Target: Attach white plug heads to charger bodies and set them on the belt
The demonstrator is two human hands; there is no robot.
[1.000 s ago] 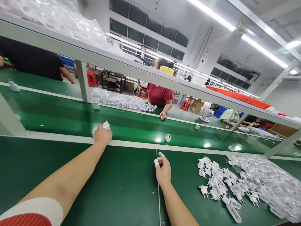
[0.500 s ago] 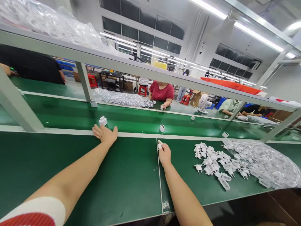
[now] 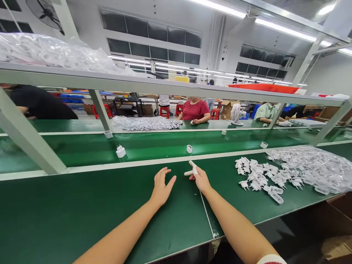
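My left hand (image 3: 162,187) hovers over the green bench, fingers spread and with nothing in it. Just to its right is my right hand (image 3: 201,179), its thumb and forefinger apart in white finger covers and no object between them. Beyond the hands, on the green belt, a white charger (image 3: 189,149) is nearest to my right fingertips, not touched. Farther left on the belt stands another white charger (image 3: 121,151) with its prongs up. To the right of my right hand lies a loose pile of white plug covers with two pins (image 3: 255,175).
A clear plastic bag (image 3: 316,165) of white parts lies at the right. More white pieces (image 3: 264,145) sit along the belt. A shelf (image 3: 154,83) on slanted posts (image 3: 30,135) spans above the belt. Across it, a person in a red shirt (image 3: 195,109) works.
My left hand has come away from the left charger on the belt, moving right and back over the bench. My right thumb and forefinger have spread apart. The view has shifted.
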